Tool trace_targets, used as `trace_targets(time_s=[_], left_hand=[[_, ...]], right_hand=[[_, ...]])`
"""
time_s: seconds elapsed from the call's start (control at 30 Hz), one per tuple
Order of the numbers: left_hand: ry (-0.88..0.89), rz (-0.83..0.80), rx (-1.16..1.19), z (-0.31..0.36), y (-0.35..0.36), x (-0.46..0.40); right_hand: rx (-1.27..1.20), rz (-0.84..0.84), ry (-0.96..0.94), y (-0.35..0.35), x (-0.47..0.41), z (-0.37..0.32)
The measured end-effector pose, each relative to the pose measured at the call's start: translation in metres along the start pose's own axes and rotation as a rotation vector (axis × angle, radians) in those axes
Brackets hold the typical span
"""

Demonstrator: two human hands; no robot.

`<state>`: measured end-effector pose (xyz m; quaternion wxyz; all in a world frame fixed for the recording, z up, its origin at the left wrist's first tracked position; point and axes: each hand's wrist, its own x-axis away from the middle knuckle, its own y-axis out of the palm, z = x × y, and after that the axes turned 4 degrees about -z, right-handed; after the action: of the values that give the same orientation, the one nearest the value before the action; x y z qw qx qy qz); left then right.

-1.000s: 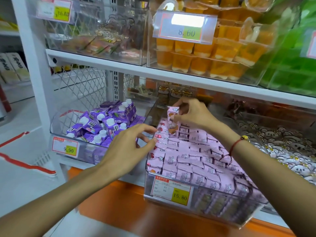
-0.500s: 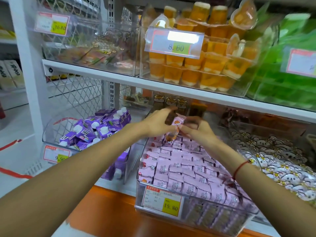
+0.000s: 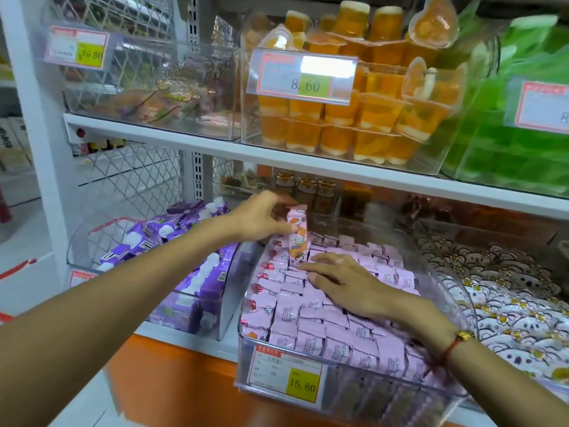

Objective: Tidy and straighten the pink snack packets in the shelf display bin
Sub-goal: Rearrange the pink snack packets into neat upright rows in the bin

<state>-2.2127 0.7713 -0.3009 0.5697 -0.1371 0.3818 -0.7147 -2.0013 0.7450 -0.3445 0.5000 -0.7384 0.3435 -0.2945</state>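
Pink packet (image 3: 297,232) upright, left hand (image 3: 261,217)

Pink packet (image 3: 297,234) between the left hand (image 3: 261,218) fingertips bears an orange cartoon print; pink packets (image 3: 323,322) under the right hand (image 3: 345,282) fingers carry dark small text; red thread bracelet (image 3: 446,354) behind them.

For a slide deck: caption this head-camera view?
Left hand holds one pink packet upright; right hand rests flat on the packets.
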Motion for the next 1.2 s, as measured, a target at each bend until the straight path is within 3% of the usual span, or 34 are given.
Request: trace_targets(time_s=[0.1, 0.3, 0.47, 0.6, 0.7, 0.83, 1.03, 1.2], left_hand=[[0.025, -0.118, -0.168, 0.006, 0.003, -0.001], [0.067, -0.358, -0.884, 0.016, 0.021, -0.004], [0.0, -0.546, -1.114, 0.029, 0.024, -0.011], [0.105, -0.308, -1.016, 0.028, 0.021, 0.001], [0.18, -0.156, -0.81, 0.022, 0.021, 0.016], [0.194, -0.214, -0.792, 0.02, 0.022, 0.025], [0.176, -0.299, -0.934, 0.026, 0.026, 0.015], [0.167, -0.124, -0.966, 0.024, 0.027, 0.014]], right_hand=[[0.025, -0.003, -0.019, -0.001, 0.002, -0.002], [-0.005, -0.016, -0.015, 0.001, 0.005, -0.003], [-0.119, 0.08, -0.016, -0.007, 0.01, -0.009], [-0.039, 0.275, 0.05, -0.006, 0.023, -0.011], [0.002, 0.266, -0.011, 0.003, 0.035, -0.015], [0.06, 0.091, 0.002, 0.011, 0.04, -0.015], [0.091, 0.033, 0.019, 0.008, 0.041, -0.016], [0.097, 0.025, 0.018, 0.008, 0.041, -0.017]])
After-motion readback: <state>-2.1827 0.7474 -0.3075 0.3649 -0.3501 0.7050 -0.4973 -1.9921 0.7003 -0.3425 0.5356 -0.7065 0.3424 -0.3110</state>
